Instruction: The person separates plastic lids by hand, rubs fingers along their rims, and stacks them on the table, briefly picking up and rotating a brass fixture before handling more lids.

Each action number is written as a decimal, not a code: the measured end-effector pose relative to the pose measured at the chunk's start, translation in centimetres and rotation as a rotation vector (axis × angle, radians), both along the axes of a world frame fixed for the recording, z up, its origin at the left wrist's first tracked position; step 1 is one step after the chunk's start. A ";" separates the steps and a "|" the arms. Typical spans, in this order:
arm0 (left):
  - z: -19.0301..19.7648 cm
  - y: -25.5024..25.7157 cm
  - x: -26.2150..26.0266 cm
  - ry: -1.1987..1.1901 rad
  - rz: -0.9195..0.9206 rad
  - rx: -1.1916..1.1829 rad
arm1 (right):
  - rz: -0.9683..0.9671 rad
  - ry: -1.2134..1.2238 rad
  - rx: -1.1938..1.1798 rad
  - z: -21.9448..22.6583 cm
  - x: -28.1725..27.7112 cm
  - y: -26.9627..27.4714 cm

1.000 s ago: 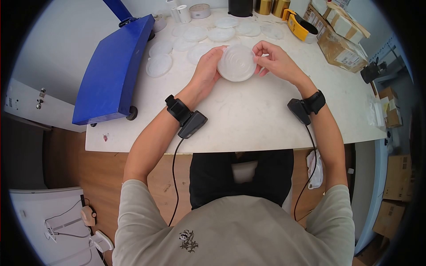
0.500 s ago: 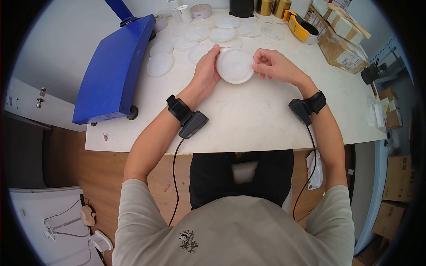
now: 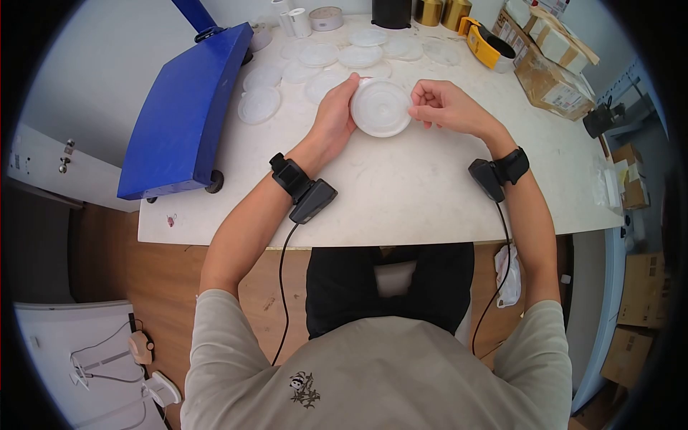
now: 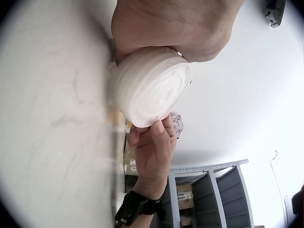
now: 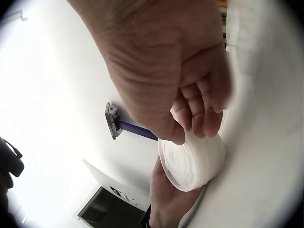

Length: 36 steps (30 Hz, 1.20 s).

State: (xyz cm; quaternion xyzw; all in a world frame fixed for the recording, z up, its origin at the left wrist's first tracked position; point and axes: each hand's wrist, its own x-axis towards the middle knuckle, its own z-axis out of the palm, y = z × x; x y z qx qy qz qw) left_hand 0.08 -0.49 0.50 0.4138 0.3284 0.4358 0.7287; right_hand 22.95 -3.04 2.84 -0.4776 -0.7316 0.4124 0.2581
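A round white plastic tub (image 3: pixel 381 107) with a thin rim and concentric rings on its lid faces the person in the head view. The left hand (image 3: pixel 335 113) grips its left side, the thumb at the far edge. At the opposite edge, the right hand (image 3: pixel 446 107) pinches the rim between thumb and curled fingers. From the left wrist, the tub (image 4: pixel 149 88) appears tilted, its thick pale side wall showing. The right wrist view has the right thumb and fingers close along its rim, with the left palm under the far side.
Several clear round lids (image 3: pixel 259 105) lie scattered on the white table (image 3: pixel 401 193). A blue platform (image 3: pixel 186 115) stands at the left. At the back are white rolls (image 3: pixel 300 23), gold cans (image 3: pixel 428 11) and a yellow tape dispenser (image 3: pixel 487 44). Cardboard boxes (image 3: pixel 552 82) sit at the right.
The tub has shifted slightly towards the person and its face has turned a little. The right fingers have curled in closer at its rim; the left hand keeps its grip.
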 end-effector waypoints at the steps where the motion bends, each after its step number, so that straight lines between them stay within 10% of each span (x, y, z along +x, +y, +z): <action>1: -0.1 0.0 0.0 0.000 -0.002 0.002 | 0.001 0.000 0.000 0.0 0.0 0.0; 25: -0.2 -0.1 -0.2 0.061 -0.120 0.228 | -0.132 -0.002 0.261 -1.1 -0.5 -0.1; 36: 0.2 -0.3 -0.3 0.105 -0.186 0.185 | 0.104 0.147 -0.086 0.0 0.2 0.0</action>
